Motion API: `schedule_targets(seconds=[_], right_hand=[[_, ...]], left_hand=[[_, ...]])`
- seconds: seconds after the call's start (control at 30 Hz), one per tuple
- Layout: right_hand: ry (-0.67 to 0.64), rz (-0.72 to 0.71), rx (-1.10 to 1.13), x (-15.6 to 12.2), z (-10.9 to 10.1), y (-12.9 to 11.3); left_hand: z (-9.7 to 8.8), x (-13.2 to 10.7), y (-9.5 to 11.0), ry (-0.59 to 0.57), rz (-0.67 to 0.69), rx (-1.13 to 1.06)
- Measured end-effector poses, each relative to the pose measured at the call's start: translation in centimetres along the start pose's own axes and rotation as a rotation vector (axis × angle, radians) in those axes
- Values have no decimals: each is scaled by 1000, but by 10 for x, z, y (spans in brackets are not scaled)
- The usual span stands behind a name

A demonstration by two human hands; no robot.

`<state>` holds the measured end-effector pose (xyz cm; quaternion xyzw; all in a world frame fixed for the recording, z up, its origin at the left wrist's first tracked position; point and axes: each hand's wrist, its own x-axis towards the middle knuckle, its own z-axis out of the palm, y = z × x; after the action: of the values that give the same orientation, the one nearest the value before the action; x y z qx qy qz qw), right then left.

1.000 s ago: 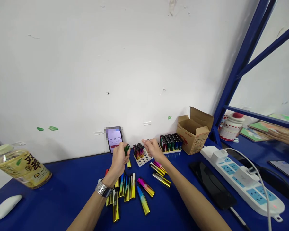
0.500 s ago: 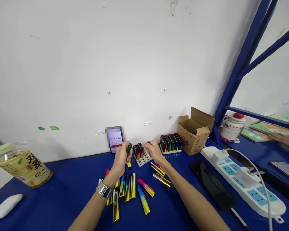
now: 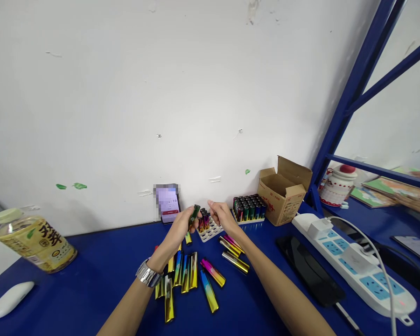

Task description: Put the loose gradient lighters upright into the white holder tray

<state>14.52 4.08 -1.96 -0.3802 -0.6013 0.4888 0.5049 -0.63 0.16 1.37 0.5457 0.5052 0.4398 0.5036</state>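
Head view: the left hand point(image 3: 179, 227) pinches a green lighter point(image 3: 193, 216) in its fingers, just above the white tray point(image 3: 210, 228). At 3 o'clock of it, the right hand point(image 3: 221, 216) fingers are curled together over the tray. Loose lighters point(image 3: 187, 277) lie on the tabletop point(image 3: 91, 280) at 6 o'clock.

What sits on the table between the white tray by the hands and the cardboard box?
In the head view, a second tray packed with upright lighters stands between the white tray and the cardboard box.

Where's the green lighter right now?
Head view, centre: the green lighter is pinched in the left hand, just left of the white tray, near the right hand.
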Motion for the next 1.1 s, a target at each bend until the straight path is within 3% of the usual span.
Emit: schedule_targets(seconds=[0.13, 0.2, 0.37, 0.47, 0.57, 0.73, 0.97, 1.1], right_hand=[[-3, -89, -22, 3, -7, -4], [-35, -134, -86, 4, -11, -6], [-126, -106, -216, 1, -20, -6], [-189, -25, -212, 1, -23, 0], [-222, 49, -250, 2, -24, 7], [-222, 36, -362, 5, -25, 11], [-277, 67, -351, 3, -25, 9], [-226, 99, -275, 2, -24, 2]], left_hand=[[-6, -2, 0, -177, 66, 169], [-9, -3, -1, -207, 98, 307], [-10, 0, -8, -165, 233, 592], [-8, 3, -13, -113, 236, 678], [-7, 4, -13, -48, 228, 678], [-9, 5, -11, 10, 216, 588], [-8, 8, -18, -3, 193, 642], [-14, 6, -15, -35, 163, 715]])
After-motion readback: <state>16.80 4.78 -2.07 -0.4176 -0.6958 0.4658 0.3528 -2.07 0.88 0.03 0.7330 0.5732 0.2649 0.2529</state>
